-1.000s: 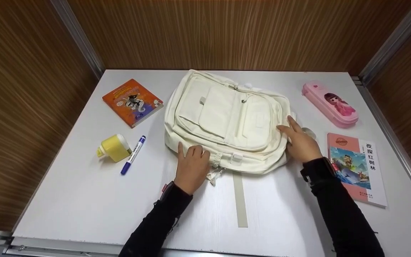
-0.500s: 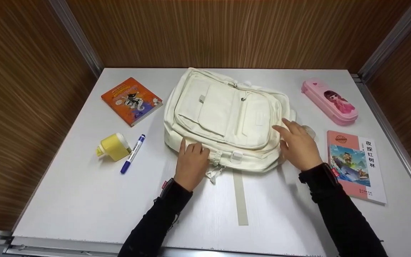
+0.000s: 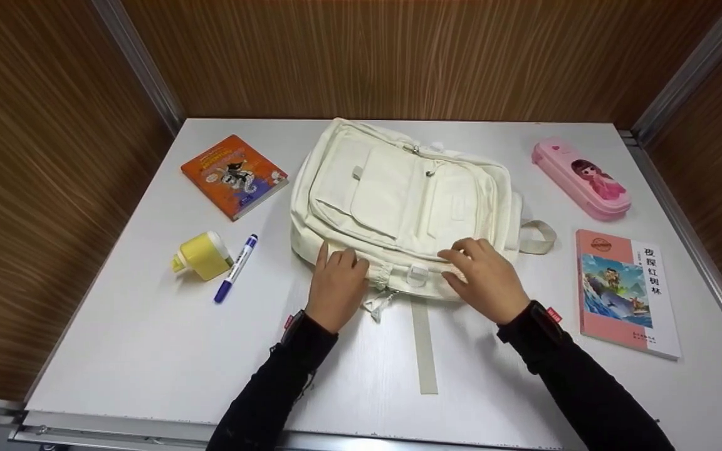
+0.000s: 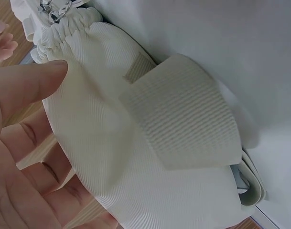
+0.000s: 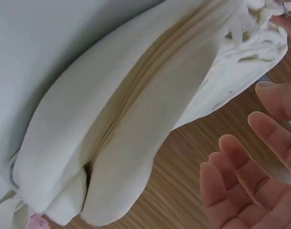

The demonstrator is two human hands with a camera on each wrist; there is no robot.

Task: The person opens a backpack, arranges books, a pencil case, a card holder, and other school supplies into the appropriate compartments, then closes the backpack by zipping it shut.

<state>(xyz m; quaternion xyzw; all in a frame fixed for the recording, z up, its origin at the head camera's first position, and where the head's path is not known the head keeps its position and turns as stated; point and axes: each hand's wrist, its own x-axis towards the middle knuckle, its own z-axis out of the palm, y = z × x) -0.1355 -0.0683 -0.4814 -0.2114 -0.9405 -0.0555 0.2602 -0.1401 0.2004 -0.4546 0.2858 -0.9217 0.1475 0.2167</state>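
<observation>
A cream backpack (image 3: 392,194) lies on the table, its front pockets facing up. My left hand (image 3: 338,289) grips its near side by the gathered side pocket (image 4: 95,114); in the left wrist view the thumb lies on the pocket and the fingertips pass out of sight behind the fabric. My right hand (image 3: 486,282) hovers over the near side, right of a small pale buckle tab (image 3: 417,275). Its fingers are loosely bent and hold nothing; the right wrist view shows them apart from the bag. A zipper pull with a cord (image 3: 376,307) hangs between the hands.
On the left lie an orange book (image 3: 234,176), a yellow bottle (image 3: 203,255) with a white base, and a blue marker (image 3: 235,269). A pink pencil case (image 3: 580,178) and a pink-and-white book (image 3: 627,294) lie right. A strap loop (image 3: 539,238) sticks out from the bag.
My right hand has let go of the backpack's right end and moved left and nearer along its near side. The strap loop has come into view. My left hand has stayed in place.
</observation>
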